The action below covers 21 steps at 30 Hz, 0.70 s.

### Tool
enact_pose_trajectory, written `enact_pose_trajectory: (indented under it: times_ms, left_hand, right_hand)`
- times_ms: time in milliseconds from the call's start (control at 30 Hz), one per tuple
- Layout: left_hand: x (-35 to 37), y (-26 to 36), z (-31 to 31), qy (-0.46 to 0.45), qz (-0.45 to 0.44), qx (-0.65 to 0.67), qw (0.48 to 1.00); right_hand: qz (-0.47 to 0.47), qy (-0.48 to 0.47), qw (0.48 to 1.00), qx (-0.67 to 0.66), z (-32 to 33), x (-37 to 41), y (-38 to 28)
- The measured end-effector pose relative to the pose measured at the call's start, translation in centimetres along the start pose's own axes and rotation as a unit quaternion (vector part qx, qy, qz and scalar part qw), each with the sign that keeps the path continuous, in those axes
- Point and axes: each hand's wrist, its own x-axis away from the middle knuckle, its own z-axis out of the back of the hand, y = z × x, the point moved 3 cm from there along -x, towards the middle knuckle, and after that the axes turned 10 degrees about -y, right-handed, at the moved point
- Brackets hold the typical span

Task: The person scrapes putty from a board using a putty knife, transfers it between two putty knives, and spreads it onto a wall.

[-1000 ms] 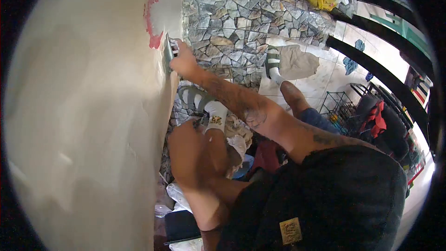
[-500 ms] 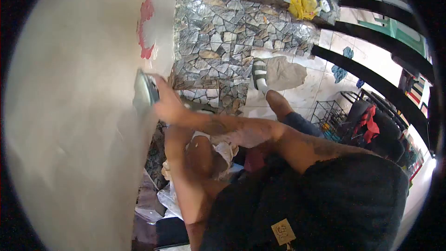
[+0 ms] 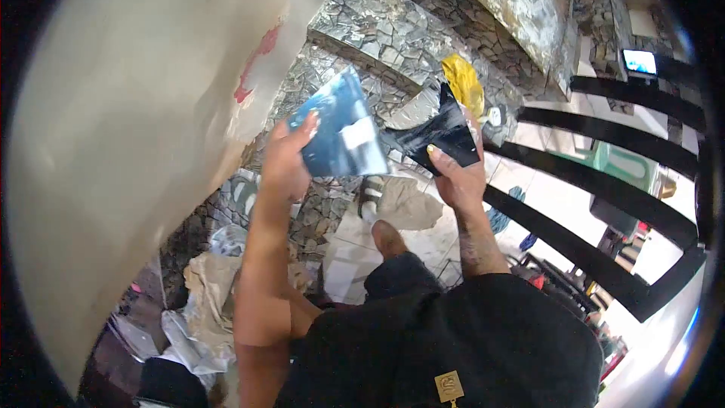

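My left hand (image 3: 285, 159) is closed around the edge of a flat blue putty spreader (image 3: 340, 125), its thumb on the face. White smears and a pale patch show on that blade. In my right hand (image 3: 462, 177) is a black putty spreader (image 3: 445, 136), with the thumb laid on its surface and whitish streaks across it. The two blades are held up side by side in front of me, their near edges close together. To the left of my left hand rises the pale wall (image 3: 136, 106), with a red patch (image 3: 257, 64) of uncoated surface near its edge.
Stone-patterned steps (image 3: 377, 23) lie ahead, with a yellow cloth or bag (image 3: 464, 79) on them. Black railing bars (image 3: 596, 174) run along the right. Crumpled paper and plastic (image 3: 204, 302) lie at lower left. My sandalled foot (image 3: 370, 196) is on the tiled floor.
Both hands have come away from the wall, where a blade was pressed against it. They are now apart in front of me, one spreader in each. The view has turned.
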Motion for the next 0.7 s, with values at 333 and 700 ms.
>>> enact_pose_trajectory:
  times_ms: [333,700]
  left_hand:
    - [-0.5,-7.2,-3.1,-0.004,-0.013,0.09,0.996]
    - [2.4,-7.3,-2.9,0.055,0.062,0.135,0.987]
  right_hand:
    - [0.157,-0.245,0.852,0.435,-0.1,1.9,-0.3]
    - [0.077,-0.227,0.8,0.55,5.5,3.7,7.2]
